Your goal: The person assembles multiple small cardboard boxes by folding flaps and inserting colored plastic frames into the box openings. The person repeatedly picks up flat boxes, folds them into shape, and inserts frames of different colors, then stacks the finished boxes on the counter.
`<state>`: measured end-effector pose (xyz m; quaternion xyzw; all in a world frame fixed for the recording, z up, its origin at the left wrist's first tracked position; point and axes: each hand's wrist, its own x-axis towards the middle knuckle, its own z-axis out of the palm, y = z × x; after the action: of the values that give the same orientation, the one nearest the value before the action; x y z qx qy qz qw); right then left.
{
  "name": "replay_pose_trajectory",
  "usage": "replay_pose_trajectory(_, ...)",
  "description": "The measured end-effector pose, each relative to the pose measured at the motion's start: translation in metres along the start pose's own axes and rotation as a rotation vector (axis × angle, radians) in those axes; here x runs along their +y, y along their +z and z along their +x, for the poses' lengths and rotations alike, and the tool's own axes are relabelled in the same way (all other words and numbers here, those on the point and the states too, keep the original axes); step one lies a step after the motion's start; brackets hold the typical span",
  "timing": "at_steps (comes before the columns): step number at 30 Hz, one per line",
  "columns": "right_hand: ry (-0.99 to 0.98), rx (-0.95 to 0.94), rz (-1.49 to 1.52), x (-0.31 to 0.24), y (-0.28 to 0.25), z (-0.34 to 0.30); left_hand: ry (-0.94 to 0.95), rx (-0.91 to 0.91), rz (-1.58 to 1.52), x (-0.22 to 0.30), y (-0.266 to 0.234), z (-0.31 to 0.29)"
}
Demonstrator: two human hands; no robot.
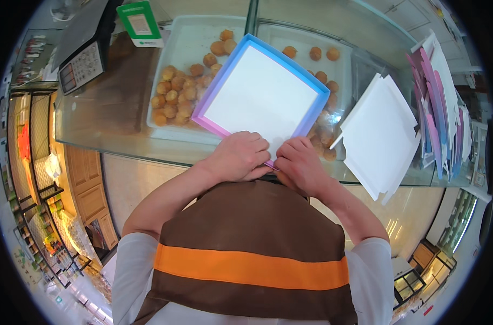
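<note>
A shallow square cardboard box [261, 96] with a white inside and blue-to-pink walls lies turned cornerwise on the glass counter. At its near corner both hands meet. My left hand [243, 156] is closed with the fingers bent over the pink wall by that corner. My right hand [299, 164] pinches the same corner from the other side, where a small pink edge shows between the hands. The inside of the box holds nothing. My fingertips partly hide the corner.
Under the glass counter [116, 130] are trays of round golden pastries [180, 93]. A folded white cardboard piece [382, 135] lies at right, before a stack of upright flat cardboard pieces [436, 103]. A scale [83, 67] and a green sign [140, 24] stand at far left.
</note>
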<state>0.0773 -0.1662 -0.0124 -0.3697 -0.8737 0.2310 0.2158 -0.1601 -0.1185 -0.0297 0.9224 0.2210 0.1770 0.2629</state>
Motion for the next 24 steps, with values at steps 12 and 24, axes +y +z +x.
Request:
replay_pose_trajectory(12,0.125,0.128,-0.083,0.0,-0.002,0.009,-0.165,0.243,0.205,-0.024,-0.032,-0.057)
replay_pose_trajectory(24,0.345,0.438,-0.095,-0.008,-0.005,0.007,-0.23,0.393,0.326,-0.044,-0.039,-0.045)
